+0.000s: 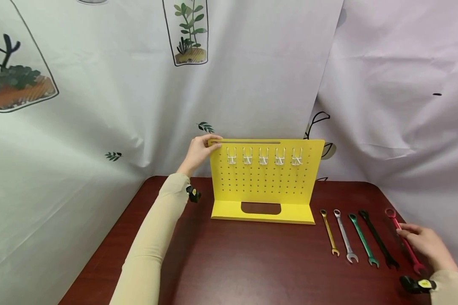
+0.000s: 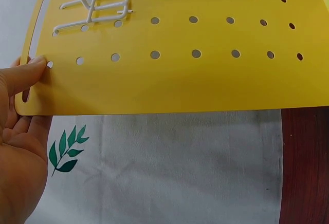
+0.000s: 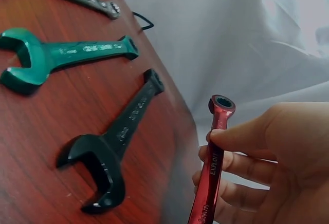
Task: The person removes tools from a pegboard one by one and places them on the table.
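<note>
A yellow pegboard (image 1: pixel 263 182) stands upright on its flat foot, with several white wire hooks (image 1: pixel 263 159) in a row near its top. At its upper left corner my left hand (image 1: pixel 200 153) grips the edge; in the left wrist view the thumb (image 2: pixel 25 75) lies on the front face and the other fingers are behind. Far to the right, my right hand (image 1: pixel 427 243) pinches a red combination wrench (image 1: pixel 406 248) near its ring end. The right wrist view has that ring end (image 3: pixel 223 103) pointing up above the thumb, while the lower end runs out of frame.
Left of the red wrench lie a black wrench (image 1: pixel 379 239), a green wrench (image 1: pixel 362 238), a silver wrench (image 1: pixel 344 237) and a smaller gold wrench (image 1: pixel 330 233), on the dark red table (image 1: pixel 252 262). A white patterned cloth (image 1: pixel 252 84) hangs behind and at the sides.
</note>
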Motion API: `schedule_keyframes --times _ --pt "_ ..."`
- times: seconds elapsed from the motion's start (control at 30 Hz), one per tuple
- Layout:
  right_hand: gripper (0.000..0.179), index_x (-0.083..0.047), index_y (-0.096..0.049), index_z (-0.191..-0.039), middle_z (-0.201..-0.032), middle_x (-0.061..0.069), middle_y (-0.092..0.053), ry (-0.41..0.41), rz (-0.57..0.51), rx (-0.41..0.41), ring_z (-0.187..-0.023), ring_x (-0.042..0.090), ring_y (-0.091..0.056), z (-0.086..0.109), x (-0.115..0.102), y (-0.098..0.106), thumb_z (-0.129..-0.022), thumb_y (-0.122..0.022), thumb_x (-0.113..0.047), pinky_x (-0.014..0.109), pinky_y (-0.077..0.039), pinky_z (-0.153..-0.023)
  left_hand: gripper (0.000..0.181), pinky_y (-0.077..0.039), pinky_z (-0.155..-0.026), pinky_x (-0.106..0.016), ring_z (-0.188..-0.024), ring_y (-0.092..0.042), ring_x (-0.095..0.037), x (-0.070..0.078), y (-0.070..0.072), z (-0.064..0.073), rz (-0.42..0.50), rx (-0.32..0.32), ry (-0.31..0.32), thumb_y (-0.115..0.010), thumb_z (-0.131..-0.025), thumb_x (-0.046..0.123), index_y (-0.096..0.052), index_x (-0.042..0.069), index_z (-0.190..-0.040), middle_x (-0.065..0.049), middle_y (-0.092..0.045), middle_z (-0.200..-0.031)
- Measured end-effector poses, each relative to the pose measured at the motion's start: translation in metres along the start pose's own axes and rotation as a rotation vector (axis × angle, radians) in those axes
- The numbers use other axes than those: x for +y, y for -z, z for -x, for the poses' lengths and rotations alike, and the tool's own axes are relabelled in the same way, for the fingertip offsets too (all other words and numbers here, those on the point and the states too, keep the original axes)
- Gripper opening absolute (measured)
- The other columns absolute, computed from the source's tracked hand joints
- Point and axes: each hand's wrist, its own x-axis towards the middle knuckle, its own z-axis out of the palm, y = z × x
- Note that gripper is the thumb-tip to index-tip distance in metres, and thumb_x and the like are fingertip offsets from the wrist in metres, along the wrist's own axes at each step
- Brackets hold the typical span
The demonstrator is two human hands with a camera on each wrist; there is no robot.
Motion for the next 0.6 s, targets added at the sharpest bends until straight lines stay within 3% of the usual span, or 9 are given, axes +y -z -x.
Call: schedule_keyframes --times 0.43,0.6 --pt "0.060 0.018 -0.046 -0.134 -0.138 0.050 -0.031 -0.019 -0.009 -0.033 -0.120 0.069 -0.033 0.0012 -0.0038 -0.0063 -0.107 -0.044 -0.035 0.071 -0.035 -0.091 0.023 -0.052 -0.075 -0.035 -0.087 -0.064 -0.020 0.0025 0.0007 -0.0032 -0.022 0.010 -0.016 -0.072 -0.096 0.019 -0.073 0.014 -0.119 -0.005 -0.070 -0.111" --pt "0.058 0.018 -0.047 -0.134 -0.137 0.047 -0.038 -0.050 -0.013 -0.058 -0.121 0.068 -0.032 -0.0019 0.0013 -0.0089 -0.106 -0.046 -0.032 0.071 -0.035 -0.093 0.024 -0.051 -0.072 -0.034 -0.083 -0.062 -0.021 -0.0001 -0.0005 -0.0033 -0.024 0.015 -0.003 -0.072 -0.096 0.020 -0.074 0.016 -0.119 -0.004 -0.070 -0.107"
